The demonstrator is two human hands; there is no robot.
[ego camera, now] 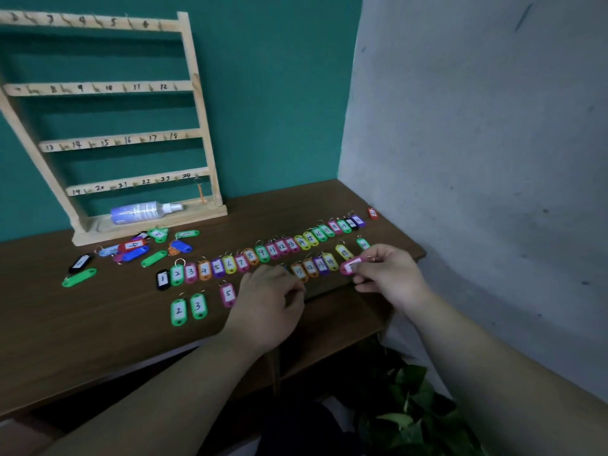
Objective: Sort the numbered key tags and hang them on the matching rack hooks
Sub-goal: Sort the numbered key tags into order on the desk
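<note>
A wooden rack (197, 93) with numbered hooks leans on the green wall at the back left; one orange tag (201, 194) hangs at hook 24. A long row of numbered key tags (250, 256) runs across the brown table (82, 324), with a shorter second row (316, 266) in front of it. My right hand (388, 274) pinches a pink tag (349, 266) at the right end of the second row. My left hand (273, 301) rests on the table with curled fingers, covering part of that row; I cannot see anything held in it.
A loose pile of tags (138, 250) lies near the rack's base. A spray bottle (144, 212) lies on the rack's bottom shelf. Green tags 2 and 3 (189, 309) and a pink 5 (228, 294) sit nearer me. A grey wall bounds the right; a plant (414, 413) stands below.
</note>
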